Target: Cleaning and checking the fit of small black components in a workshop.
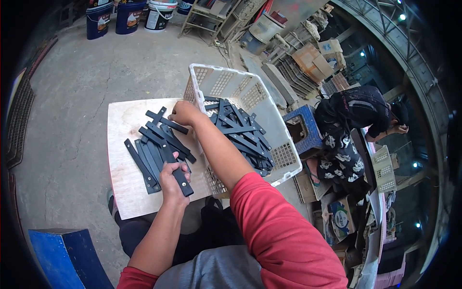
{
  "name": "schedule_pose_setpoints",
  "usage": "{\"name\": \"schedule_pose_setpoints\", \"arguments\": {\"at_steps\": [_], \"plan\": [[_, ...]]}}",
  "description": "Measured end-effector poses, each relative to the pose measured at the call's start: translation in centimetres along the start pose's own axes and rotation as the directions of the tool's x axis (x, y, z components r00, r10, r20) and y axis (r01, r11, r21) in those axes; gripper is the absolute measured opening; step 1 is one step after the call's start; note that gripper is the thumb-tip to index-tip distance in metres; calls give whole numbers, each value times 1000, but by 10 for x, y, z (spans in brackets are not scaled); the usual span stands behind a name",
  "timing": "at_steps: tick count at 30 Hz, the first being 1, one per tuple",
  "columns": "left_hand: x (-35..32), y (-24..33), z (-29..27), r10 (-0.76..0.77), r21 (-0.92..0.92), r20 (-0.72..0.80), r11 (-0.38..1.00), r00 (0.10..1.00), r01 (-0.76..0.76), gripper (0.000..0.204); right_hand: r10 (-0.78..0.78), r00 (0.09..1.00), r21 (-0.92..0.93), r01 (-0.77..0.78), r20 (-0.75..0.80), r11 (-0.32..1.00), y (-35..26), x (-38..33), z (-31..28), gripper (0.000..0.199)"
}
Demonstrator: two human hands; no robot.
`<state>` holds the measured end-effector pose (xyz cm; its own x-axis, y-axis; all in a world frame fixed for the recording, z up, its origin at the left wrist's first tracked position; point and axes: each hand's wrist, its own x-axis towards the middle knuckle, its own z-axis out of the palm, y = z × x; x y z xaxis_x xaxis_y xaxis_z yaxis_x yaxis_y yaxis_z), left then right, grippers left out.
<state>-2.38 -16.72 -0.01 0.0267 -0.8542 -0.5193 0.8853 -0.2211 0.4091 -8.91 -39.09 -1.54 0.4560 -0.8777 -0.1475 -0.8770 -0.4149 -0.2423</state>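
Observation:
A plywood board (124,126) lies across my lap with a pile of flat dark metal strips (153,147) on it. My left hand (172,179) grips the near end of one dark strip (176,169) that points up into the pile. My right hand (184,113) reaches over the pile and pinches another dark strip (167,122) at the board's far edge. Beside the board stands a white plastic basket (285,155) holding several more dark strips (243,135).
A blue plastic stool (67,255) stands at lower left, another blue stool (304,129) right of the basket. Another person (351,120) in dark clothes bends over at the right among cardboard boxes. Paint buckets (129,17) and metal racks stand at the far end of the concrete floor.

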Motion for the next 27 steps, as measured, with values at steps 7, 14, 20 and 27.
{"name": "schedule_pose_setpoints", "arguments": {"at_steps": [7, 14, 20, 27], "plan": [[-18, 16, -11, -38, -33, 136, 999, 990, 43, 43, 41, 999, -23, -40, 34, 999, -8, -1, -5, 40], [-20, 26, -18, 34, 10, 105, 999, 994, -35, 44, 48, 999, 25, -48, 14, 999, -4, 0, -5, 38], [-17, 27, -21, 16, 45, 74, 999, 997, -19, 43, 47, 998, 26, -48, 39, 999, -5, -2, -6, 38], [-16, 28, -21, 28, 94, 33, 995, 999, -31, 43, 46, 997, 33, -48, 53, 998, -11, -5, -11, 39]]}}
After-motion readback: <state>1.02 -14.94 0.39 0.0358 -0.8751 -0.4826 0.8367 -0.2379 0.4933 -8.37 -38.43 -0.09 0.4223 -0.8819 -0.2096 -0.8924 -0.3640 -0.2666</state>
